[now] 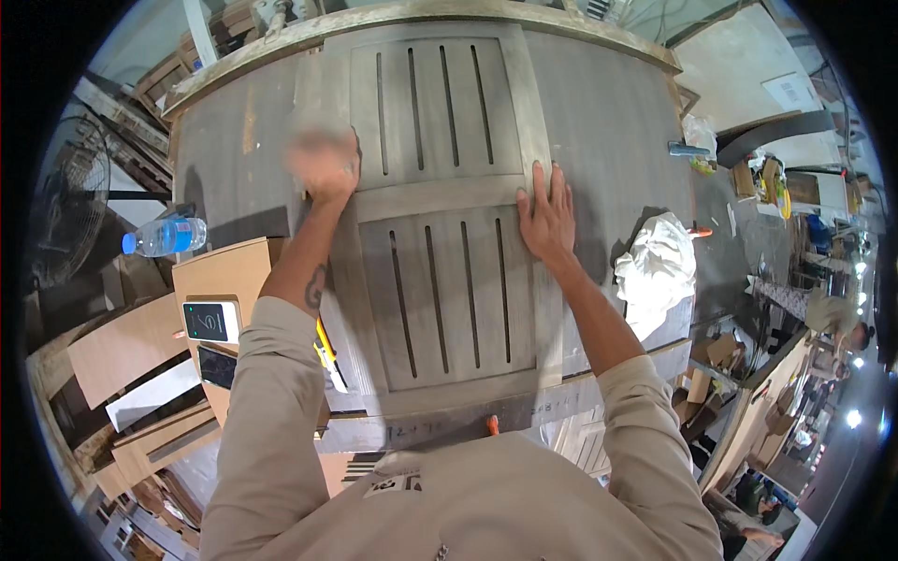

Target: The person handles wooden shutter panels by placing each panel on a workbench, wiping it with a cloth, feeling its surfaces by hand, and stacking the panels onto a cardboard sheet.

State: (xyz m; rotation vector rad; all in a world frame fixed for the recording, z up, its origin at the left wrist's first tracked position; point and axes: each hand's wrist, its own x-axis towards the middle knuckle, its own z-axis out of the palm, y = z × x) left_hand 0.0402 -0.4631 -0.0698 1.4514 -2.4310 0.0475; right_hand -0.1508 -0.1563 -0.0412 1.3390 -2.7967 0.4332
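A grey-stained wooden door panel lies flat on the workbench in front of me. Its frame surrounds two inset boards, each cut with several long narrow slots. At the door's left edge, beside the upper inset, is my left hand. Its fingers are blurred, so whether it holds something cannot be told. My right hand rests with fingers stretched out on the door's right side, near the middle crossbar, holding nothing.
The workbench has a raised wooden rail at its far edge. A crumpled white cloth lies right. At left are a water bottle, a cardboard box, two phone-like devices, a yellow cutter knife and a fan.
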